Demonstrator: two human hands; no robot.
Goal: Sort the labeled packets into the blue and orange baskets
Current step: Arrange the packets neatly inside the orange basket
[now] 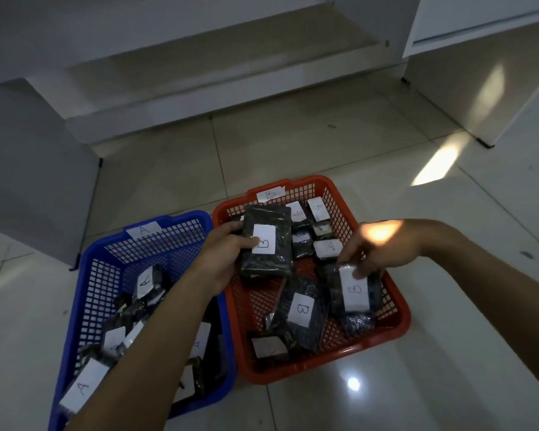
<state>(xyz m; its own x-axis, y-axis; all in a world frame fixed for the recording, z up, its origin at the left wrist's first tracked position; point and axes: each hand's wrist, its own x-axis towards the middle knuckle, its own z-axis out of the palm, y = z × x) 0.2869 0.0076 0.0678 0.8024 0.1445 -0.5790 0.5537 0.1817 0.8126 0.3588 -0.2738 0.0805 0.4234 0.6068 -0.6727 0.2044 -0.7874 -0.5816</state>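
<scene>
1. The orange basket [395,309] is sitting on the floor tiles just right of the blue basket [84,275], the two nearly touching. The orange one is tagged B on its far rim and the blue one A, so I'd match each letter to the rim tag before letting go.
2. The left hand [221,259] is holding a big dark packet [266,241] over the orange basket's near-left part, grip clamped on it with the thumb on its white B label. Best bet is lowering it flat onto a bare patch of mesh, label up, not on top of other labels.
3. The right hand [377,247] is reaching into the same basket, fingertips pressing on a second B packet [353,290] lying inside — whether it's pinching or just touching, I can't tell.
4. The packets are looking dark, glossy and soft — probably slippery.
</scene>
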